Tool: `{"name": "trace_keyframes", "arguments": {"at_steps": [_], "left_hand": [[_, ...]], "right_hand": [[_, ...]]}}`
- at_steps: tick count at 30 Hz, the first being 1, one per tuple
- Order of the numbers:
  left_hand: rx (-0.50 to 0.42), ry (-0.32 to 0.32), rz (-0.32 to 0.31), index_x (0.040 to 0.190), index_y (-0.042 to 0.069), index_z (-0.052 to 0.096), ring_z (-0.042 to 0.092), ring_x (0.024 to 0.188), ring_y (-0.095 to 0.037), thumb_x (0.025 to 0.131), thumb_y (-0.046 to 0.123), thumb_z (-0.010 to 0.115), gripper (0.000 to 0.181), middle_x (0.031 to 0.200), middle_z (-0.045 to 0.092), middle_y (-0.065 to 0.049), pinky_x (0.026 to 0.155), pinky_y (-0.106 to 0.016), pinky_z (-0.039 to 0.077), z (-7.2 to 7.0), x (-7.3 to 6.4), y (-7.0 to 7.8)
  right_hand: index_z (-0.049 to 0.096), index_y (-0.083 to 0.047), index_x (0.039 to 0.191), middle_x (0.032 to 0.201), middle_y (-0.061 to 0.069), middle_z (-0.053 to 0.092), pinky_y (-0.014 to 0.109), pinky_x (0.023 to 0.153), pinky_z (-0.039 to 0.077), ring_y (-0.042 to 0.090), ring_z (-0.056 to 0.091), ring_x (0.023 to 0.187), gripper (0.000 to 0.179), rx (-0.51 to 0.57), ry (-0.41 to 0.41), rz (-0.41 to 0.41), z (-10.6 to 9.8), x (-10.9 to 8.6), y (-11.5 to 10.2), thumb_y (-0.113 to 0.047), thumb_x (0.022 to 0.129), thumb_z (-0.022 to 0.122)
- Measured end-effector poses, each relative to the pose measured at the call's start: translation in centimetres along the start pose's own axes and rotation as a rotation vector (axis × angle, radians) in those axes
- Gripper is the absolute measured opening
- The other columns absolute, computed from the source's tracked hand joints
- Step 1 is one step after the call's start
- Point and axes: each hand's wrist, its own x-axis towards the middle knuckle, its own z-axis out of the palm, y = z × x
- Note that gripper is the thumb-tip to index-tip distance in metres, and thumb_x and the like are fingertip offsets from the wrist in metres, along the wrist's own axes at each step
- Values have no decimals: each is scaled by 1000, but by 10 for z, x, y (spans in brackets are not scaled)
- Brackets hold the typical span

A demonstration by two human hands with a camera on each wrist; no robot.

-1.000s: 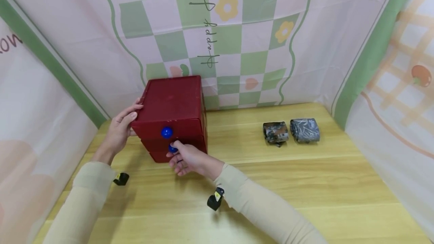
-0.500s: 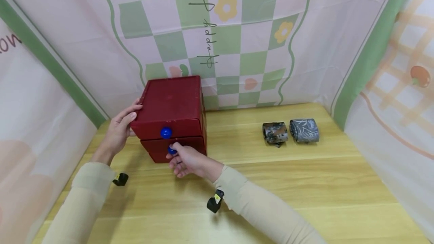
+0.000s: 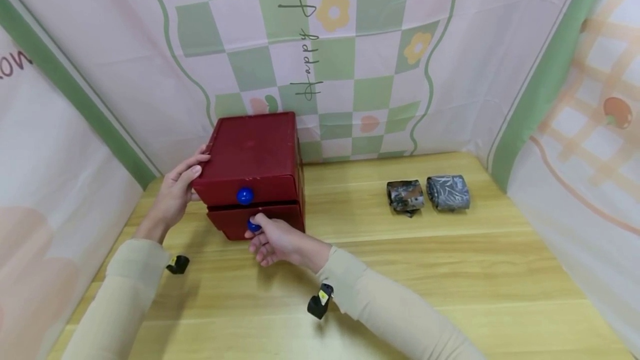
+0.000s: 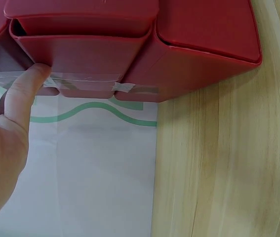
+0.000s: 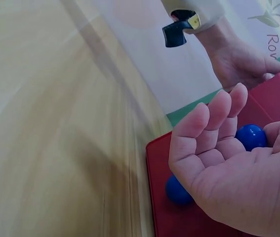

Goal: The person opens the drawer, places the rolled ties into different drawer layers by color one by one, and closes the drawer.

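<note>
Your right hand (image 3: 281, 238) pinches between thumb (image 3: 261, 219) and index finger, the other fingers (image 5: 218, 111) curled beside that pinch. Your left hand (image 3: 175, 196) has its thumb apart from its fingers, wrist (image 3: 153, 229) behind them.

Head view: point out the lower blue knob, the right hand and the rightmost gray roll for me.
Lower blue knob (image 3: 254, 226): head view, on the uncovered part of its round face.
Right hand (image 3: 284, 239): head view, on the middle of the hand.
Rightmost gray roll (image 3: 450, 193): head view, on its patterned side.
</note>
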Motion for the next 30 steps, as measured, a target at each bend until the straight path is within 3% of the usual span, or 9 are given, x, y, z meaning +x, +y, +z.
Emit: {"name": "trace_keyframes", "arguments": {"at_steps": [10,22,30], "left_hand": [[3,3,-12,142,12,59,30,148,-28,110,21,46,35,170,16,-2,73,-31,61,-1,1,-1],[-11,7,3,139,13,62,37,145,-23,109,20,48,33,170,15,-6,70,-30,61,0,1,0],[-18,10,4,139,13,62,40,143,-20,109,19,47,33,169,16,-5,70,-31,61,-1,1,-1]], "right_hand": [[59,-8,100,73,2,60,27,55,49,15,55,58,37,4,-28,-1,3,-10,2,-40,104,42],[58,-1,109,73,2,60,27,56,49,15,54,58,45,14,-58,16,10,-22,6,-42,103,43],[58,-5,109,75,2,60,27,55,49,15,53,58,43,9,-89,40,14,-31,11,-45,102,44]]}}
